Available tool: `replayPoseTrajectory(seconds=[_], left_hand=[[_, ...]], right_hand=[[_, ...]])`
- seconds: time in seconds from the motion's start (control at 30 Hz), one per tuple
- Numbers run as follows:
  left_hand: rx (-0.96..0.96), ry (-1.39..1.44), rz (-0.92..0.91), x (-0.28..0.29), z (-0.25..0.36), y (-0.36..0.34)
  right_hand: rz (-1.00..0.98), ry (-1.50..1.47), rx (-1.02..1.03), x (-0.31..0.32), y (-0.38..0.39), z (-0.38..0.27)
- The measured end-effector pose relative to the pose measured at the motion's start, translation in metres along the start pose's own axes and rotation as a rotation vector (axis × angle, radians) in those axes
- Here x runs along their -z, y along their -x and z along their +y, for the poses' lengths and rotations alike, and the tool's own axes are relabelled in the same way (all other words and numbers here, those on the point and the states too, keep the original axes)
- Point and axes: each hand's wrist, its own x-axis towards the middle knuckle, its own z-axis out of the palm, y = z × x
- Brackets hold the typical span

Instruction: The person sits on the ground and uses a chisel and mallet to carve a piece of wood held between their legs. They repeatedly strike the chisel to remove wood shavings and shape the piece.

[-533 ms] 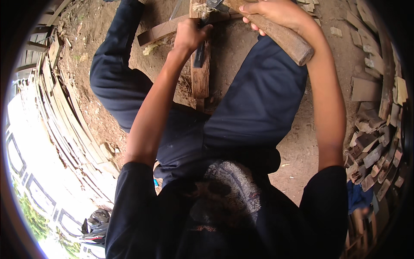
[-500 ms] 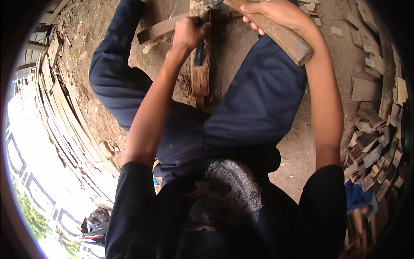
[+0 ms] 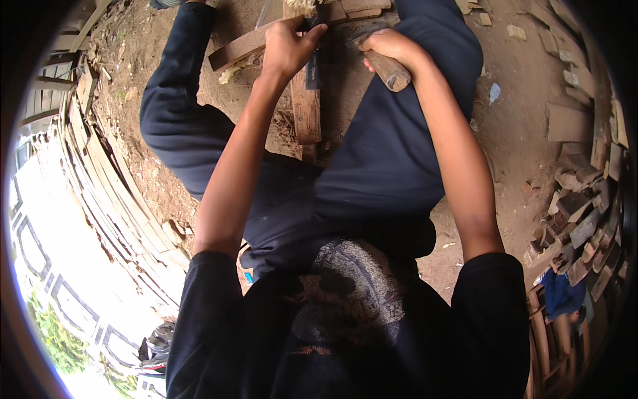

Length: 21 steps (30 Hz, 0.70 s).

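Note:
My left hand [image 3: 286,52] is closed at the wooden beam between my legs, fingers curled and thumb stretched to the right. A flat black strip [image 3: 312,74] runs along the beam [image 3: 306,116] beside this hand; its upper part is partly hidden. My right hand [image 3: 393,48] grips a thick wooden tool handle [image 3: 391,73], its butt pointing back toward me. Something grey and blurred shows just beyond those fingers, and I cannot make out the tool's head. Pale frayed fibres [image 3: 302,6] stick up at the beam's far end.
A second beam [image 3: 242,50] lies crosswise under the first. My dark-trousered legs [image 3: 399,139] spread around the work. Stacked wood offcuts [image 3: 585,226] and a blue cloth [image 3: 563,296] are on the right; long planks [image 3: 109,179] line the left. Bare soil lies underneath.
My right hand has come left and slightly down with the wooden handle, nearer the beam. The handle now looks shorter and steeper. My left hand has hardly moved.

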Motion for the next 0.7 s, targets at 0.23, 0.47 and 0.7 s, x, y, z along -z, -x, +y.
replayPoseTrajectory(seconds=[0.23,0.47,0.7], left_hand=[[0.022,-0.106,0.039,-0.003,0.012,0.021],[-0.048,-0.081,0.1,0.001,0.006,0.028],[0.025,0.016,0.051,0.008,0.004,0.039]], right_hand=[[-0.011,-0.065,-0.202,-0.013,-0.008,-0.002],[-0.017,-0.307,-0.235,-0.016,-0.023,0.008],[-0.059,-0.187,-0.201,-0.016,-0.025,0.01]])
